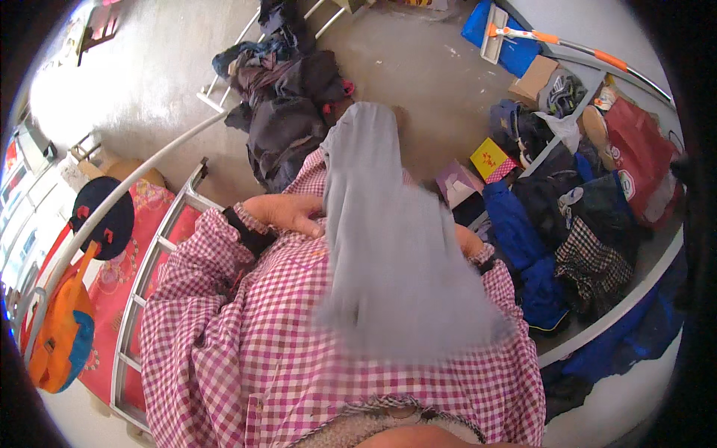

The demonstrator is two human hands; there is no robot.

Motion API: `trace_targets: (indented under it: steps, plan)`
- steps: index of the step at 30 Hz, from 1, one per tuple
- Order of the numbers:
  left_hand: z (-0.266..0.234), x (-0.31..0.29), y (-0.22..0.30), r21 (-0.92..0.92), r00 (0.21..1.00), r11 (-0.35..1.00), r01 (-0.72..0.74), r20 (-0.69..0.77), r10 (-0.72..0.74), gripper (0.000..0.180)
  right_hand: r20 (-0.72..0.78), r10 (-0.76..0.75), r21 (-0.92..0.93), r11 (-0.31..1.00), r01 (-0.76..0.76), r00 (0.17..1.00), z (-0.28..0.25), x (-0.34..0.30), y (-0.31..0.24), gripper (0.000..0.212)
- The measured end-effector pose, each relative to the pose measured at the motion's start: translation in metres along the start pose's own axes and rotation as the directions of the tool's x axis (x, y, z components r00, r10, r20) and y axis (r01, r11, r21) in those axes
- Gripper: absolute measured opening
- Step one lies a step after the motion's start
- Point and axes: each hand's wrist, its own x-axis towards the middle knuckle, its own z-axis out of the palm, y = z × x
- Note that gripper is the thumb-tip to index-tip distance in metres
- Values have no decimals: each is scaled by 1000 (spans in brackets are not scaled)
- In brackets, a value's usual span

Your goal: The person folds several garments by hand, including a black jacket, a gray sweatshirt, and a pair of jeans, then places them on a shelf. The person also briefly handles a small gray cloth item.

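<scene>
See grey cloth (407, 254) over chkd shirt (284, 336) btwn L hand (282, 215), at edge, & R hand (468, 242), mostly hid; can't tell grip opening or hold, either; could slip if loosely held

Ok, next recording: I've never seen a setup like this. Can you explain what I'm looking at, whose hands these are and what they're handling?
There is no machine here: a person works with bare hands. The one picture comes from the left of two fisheye cameras on the person's head, looking down, so straight edges bend near the rim. The pink-and-white checked top is the wearer's own. In front of it is a grey cloth, its lower end blurred. The left hand is at the cloth's left edge; the right hand is mostly hidden behind it, so neither grip can be made out. Beyond is a heap of dark clothes. At left, a red patterned cover shows beside a metal rail; at right are a blue garment and a yellow box.
</scene>
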Motion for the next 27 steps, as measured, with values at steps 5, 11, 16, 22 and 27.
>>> trace_targets:
  steps: [5,11,16,22,27]
  plan:
    - [15,9,-7,-47,971,996,81,-223,-89,47,28,49,-406,913,-33,998,-10,-3,2,52]
    - [19,24,8,-2,927,997,71,-370,-67,26,-154,22,-220,974,-56,988,-4,10,-8,36]
    - [-1,24,29,201,863,977,77,-503,36,23,-237,-54,-530,844,-82,970,-18,21,-40,27]
    - [-7,26,38,289,826,946,148,-562,42,21,-131,-174,-254,958,137,976,-27,21,-38,25]
    - [-11,28,37,325,822,922,209,-570,15,21,-191,-181,-210,968,140,965,-26,29,-35,30]
